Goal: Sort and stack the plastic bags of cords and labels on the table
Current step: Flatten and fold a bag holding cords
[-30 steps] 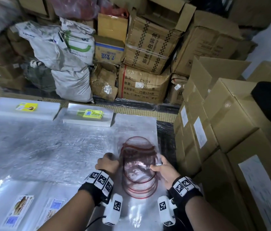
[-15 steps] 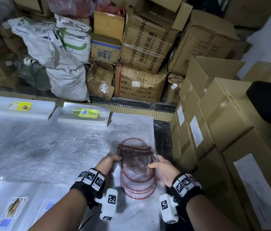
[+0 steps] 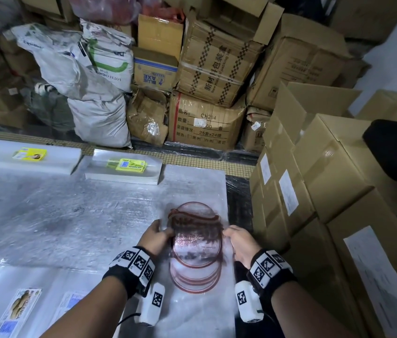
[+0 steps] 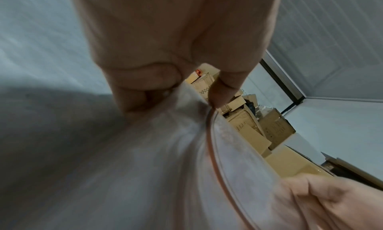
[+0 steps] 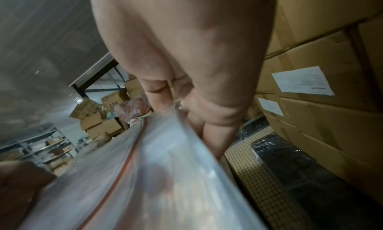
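Both hands, left hand [image 3: 156, 236] and right hand [image 3: 241, 241], pinching clear bag [image 3: 196, 242]; pinched fingertips [image 4: 219, 92] only in wrist views.

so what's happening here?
A person is sorting clear bags of reddish coiled cord on a plastic-covered table. The left hand and right hand each pinch a side edge of the top bag, which sits over more coil bags below it. Two white stacks topped with yellow labels lie at the far edge.

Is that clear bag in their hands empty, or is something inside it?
Not empty: red cord loops show through the clear bag, pinched by left hand and right hand.
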`<state>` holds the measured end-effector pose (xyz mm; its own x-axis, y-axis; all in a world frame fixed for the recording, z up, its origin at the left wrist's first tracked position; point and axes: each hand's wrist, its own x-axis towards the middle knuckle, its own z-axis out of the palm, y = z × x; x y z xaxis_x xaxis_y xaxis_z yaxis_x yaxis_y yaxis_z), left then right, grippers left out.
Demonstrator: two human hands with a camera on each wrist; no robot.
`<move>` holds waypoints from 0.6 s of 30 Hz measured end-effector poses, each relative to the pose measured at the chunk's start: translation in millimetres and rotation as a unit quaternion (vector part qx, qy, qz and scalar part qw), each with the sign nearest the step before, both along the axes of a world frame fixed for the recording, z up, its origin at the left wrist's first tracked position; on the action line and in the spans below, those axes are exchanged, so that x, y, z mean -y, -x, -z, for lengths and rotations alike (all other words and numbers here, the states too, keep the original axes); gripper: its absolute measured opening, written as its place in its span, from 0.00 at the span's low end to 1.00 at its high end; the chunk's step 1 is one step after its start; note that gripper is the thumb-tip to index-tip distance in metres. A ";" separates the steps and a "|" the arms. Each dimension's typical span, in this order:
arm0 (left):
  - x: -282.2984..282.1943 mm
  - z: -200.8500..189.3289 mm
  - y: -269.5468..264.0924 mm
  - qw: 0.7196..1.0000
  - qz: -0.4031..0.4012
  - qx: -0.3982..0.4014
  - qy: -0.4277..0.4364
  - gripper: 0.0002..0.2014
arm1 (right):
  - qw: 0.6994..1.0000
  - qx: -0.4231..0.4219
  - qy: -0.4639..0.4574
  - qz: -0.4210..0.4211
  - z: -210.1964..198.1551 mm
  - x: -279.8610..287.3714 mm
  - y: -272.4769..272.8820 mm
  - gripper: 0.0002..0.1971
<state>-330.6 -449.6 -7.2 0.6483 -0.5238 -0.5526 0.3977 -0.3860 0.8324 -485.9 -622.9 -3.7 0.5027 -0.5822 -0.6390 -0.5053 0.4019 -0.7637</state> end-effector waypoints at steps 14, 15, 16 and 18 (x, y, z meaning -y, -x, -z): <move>-1.3 -11.5 8.4 0.975 -0.063 -0.131 0.171 0.29 | 0.993 0.069 -0.053 0.084 22.5 1.4 -8.4 0.11; -2.8 -12.5 9.9 0.972 -0.057 -0.146 0.177 0.29 | 0.993 0.062 -0.054 0.084 21.6 2.1 -8.6 0.08; -4.7 -11.5 9.5 0.971 -0.052 -0.155 0.177 0.30 | 0.993 0.056 -0.054 0.087 23.0 3.4 -9.1 0.05; -7.4 -9.3 7.7 0.972 -0.046 -0.157 0.170 0.30 | 0.994 0.047 -0.050 0.080 22.2 3.6 -9.0 0.07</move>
